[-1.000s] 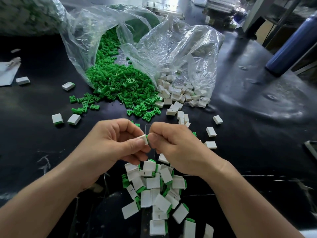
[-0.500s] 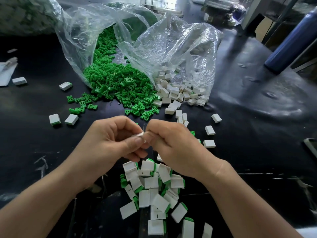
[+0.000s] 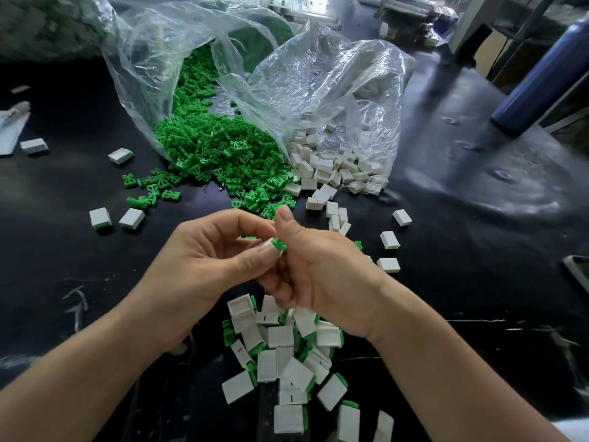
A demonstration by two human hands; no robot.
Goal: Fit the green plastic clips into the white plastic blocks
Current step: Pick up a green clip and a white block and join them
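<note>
Head view: L hand (image 3: 204,263) pinches white block (image 3: 268,245), R hand (image 3: 322,275) pinches green clip (image 3: 281,245) against it.

A scuffed black table (image 3: 478,218) carries two clear plastic bags lying on their sides, mouths open toward the camera, the left bag (image 3: 143,59) partly overlapped by the crumpled right bag (image 3: 334,84). A dark blue bottle (image 3: 541,78) rises at the table's far right, a white sheet (image 3: 11,129) lies at the left edge, and the corner of a flat dark device (image 3: 578,272) shows at the right edge. Blurred equipment (image 3: 411,11) crowds the far side, while a bulky wrapped bundle (image 3: 47,23) fills the top left corner.
</note>
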